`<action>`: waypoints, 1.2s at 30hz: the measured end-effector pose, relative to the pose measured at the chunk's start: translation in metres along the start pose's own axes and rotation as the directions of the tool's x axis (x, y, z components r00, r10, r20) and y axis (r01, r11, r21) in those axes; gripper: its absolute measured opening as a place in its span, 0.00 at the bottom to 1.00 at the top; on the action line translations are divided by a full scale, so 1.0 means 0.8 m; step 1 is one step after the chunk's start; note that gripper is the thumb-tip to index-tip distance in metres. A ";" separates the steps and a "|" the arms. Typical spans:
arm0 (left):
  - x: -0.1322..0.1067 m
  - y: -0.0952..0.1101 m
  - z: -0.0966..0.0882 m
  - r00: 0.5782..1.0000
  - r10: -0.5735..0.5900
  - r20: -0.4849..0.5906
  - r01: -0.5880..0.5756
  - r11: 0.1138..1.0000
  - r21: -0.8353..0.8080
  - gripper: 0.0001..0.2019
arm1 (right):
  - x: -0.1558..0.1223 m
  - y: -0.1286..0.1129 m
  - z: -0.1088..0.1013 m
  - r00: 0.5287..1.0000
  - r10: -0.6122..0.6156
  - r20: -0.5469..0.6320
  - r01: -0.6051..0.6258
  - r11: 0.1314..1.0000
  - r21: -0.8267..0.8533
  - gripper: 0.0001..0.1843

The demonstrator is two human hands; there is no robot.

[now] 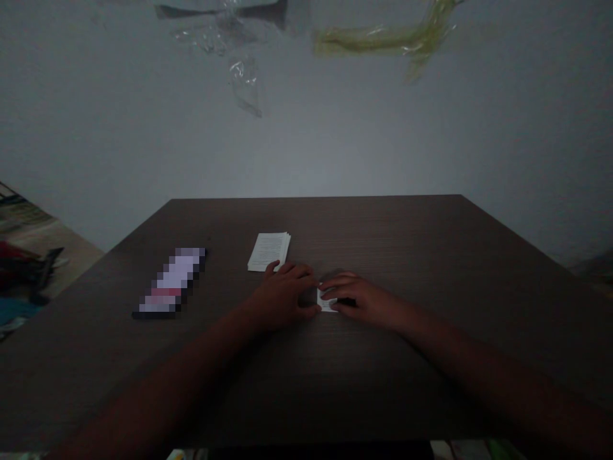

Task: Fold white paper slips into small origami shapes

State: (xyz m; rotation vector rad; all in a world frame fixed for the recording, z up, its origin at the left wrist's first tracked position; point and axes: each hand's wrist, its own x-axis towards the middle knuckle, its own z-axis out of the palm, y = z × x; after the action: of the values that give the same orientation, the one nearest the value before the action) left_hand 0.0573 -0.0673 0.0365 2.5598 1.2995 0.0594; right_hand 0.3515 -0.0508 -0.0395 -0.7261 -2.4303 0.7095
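Observation:
A small piece of white printed paper (327,305) lies on the table between my hands, partly covered by fingers. My left hand (286,295) is at its left edge, with curled fingertips at the upper corner and the thumb at the lower one. From the other side my right hand (361,298) grips the paper, fingers across its top and thumb near its lower edge. Whether the paper is folded, I cannot tell. Just beyond my left hand sits a stack of white printed sheets (269,250), its near right corner close to my fingers.
On the left of the dark wood-grain table (383,233) lies a phone (175,281) with a blurred-out screen. A pale wall (306,140) rises behind the far edge, with strips of clear and yellow tape (373,39) on it. Clutter (23,275) shows beyond the left edge.

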 end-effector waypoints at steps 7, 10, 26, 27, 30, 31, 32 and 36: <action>0.002 -0.007 0.004 1.000 -0.009 0.016 0.008 1.000 0.029 0.21 | -0.004 0.008 -0.007 0.998 -0.019 0.053 0.018 1.000 0.018 0.22; 0.002 -0.008 0.004 1.000 0.005 -0.002 -0.005 0.999 0.040 0.20 | -0.005 0.004 -0.008 0.998 -0.024 0.051 0.025 1.000 -0.008 0.23; -0.006 -0.013 0.006 0.999 0.027 -0.043 -0.030 0.997 -0.069 0.18 | -0.008 -0.024 -0.007 0.998 -0.040 0.038 0.044 0.993 -0.113 0.24; -0.006 -0.013 0.006 0.999 0.022 -0.045 -0.025 0.997 -0.073 0.17 | -0.008 -0.025 -0.007 0.999 -0.039 0.033 0.042 0.993 -0.113 0.24; -0.003 -0.014 0.007 0.998 0.012 -0.054 -0.017 0.997 -0.081 0.15 | -0.007 -0.029 -0.007 0.999 -0.043 0.027 0.046 0.993 -0.111 0.25; -0.003 -0.014 0.007 0.998 0.009 -0.059 -0.014 0.996 -0.084 0.14 | -0.007 -0.031 -0.007 0.999 -0.046 0.026 0.049 0.993 -0.111 0.25; -0.003 -0.015 0.006 0.998 0.010 -0.064 -0.015 0.996 -0.085 0.13 | -0.007 -0.032 -0.008 0.999 -0.048 0.025 0.051 0.992 -0.114 0.25; -0.004 -0.020 0.003 0.996 0.063 -0.067 -0.067 0.996 -0.054 0.12 | -0.009 -0.033 -0.007 0.999 -0.040 0.025 0.043 0.990 -0.134 0.25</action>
State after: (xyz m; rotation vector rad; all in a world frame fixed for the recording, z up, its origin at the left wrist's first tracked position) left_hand 0.0428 -0.0614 0.0303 2.5718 1.2192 0.1912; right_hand 0.3510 -0.0723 -0.0216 -0.7199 -2.5254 0.5442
